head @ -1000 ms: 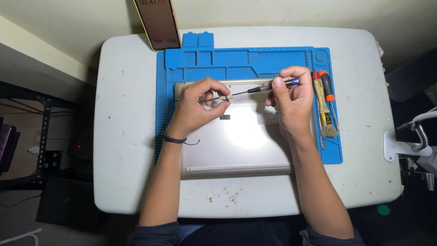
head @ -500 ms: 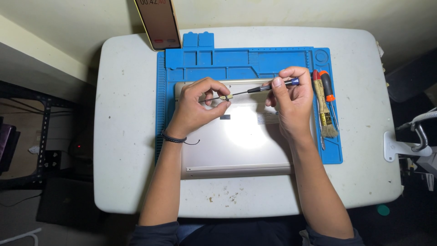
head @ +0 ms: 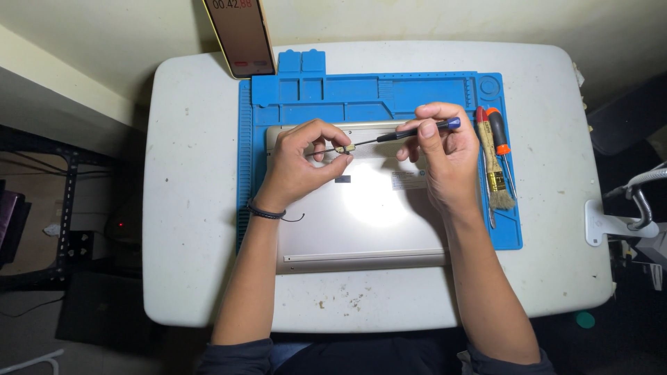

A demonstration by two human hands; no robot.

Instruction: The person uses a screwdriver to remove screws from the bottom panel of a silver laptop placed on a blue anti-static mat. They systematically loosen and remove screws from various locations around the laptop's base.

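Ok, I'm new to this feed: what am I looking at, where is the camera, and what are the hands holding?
There is one view, from a camera on the person's head looking down at a white table. A blue work mat lies on it, with a closed silver laptop on the mat. The right hand holds a thin screwdriver with a blue end. The left hand pinches a small pale piece at its tip. A brush and another screwdriver lie to the right, and a phone leans at the back.
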